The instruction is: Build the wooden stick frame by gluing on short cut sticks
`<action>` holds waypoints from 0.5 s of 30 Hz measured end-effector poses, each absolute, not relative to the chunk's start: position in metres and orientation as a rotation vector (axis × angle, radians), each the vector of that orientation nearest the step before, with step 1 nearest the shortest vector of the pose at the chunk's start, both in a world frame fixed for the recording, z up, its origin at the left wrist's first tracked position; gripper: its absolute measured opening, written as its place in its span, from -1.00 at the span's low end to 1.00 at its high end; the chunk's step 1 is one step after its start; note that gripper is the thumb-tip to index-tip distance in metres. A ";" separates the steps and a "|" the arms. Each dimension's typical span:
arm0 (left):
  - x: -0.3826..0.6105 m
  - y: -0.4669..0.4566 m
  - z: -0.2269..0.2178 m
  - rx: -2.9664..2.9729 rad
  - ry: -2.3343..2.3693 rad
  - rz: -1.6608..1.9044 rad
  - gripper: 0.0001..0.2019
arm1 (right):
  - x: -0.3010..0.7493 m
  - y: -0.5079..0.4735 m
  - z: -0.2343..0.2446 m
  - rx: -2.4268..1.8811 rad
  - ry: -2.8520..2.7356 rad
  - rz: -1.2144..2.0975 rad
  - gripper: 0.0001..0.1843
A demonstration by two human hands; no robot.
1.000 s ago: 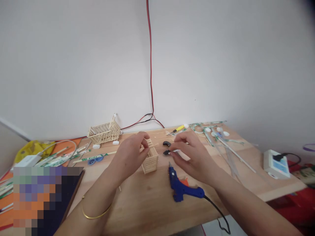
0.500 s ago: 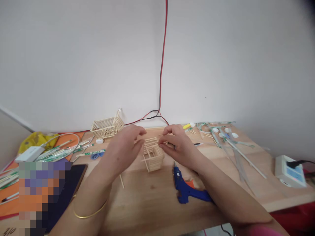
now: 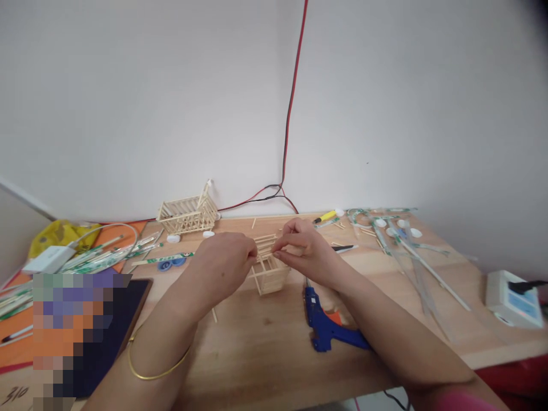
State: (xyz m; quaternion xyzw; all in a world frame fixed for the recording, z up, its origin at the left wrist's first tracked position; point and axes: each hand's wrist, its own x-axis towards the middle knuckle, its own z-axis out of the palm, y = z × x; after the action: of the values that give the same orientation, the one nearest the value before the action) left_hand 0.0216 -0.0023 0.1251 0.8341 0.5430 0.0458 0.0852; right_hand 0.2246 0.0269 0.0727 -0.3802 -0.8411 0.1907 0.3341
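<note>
Wooden stick box (image 3: 270,273): is standing upright on the desk (image 3: 257,359), near its middle, between the two hands and partly hidden by the left one.
Thin stick (image 3: 265,250): is lying roughly level across the top of the box, with each end running into the fingertips on that side.
Left hand (image 3: 225,267): is curling closed with knuckles up, thumb and fingers pinching the stick's left end at the box's rim; a gold bangle (image 3: 158,374) is circling the forearm.
Right hand (image 3: 305,251): is closing thumb and forefinger on the stick's right end, with the other fingers folding behind.
Glue gun (image 3: 327,328): blue, is lying on its side just right of the box, nozzle pointing toward it, beside the right forearm.
Second stick frame (image 3: 188,214): is sitting at the desk's far edge by the wall, well apart from the hands.
Wire (image 3: 291,108): red and black, is hanging down the wall behind the box.
White device (image 3: 514,299): is resting at the desk's right end.
</note>
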 end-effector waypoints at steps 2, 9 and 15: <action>0.022 -0.003 0.126 2.481 1.622 0.135 -0.76 | 0.224 0.027 0.072 -0.985 -2.206 0.499 -0.93; 0.025 -0.002 0.126 2.483 1.603 0.158 -0.78 | 0.223 0.028 0.072 -0.994 -2.215 0.499 -0.94; 0.028 -0.003 0.124 2.513 1.578 0.175 -0.77 | 0.222 0.025 0.073 -1.001 -2.215 0.456 -0.94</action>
State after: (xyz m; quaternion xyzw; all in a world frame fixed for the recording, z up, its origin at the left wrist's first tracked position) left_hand 0.0278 -0.0026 0.1238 0.8424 0.5290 0.0585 0.0842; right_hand 0.2222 0.0252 0.0732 -0.3824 -0.8461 0.1743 0.3280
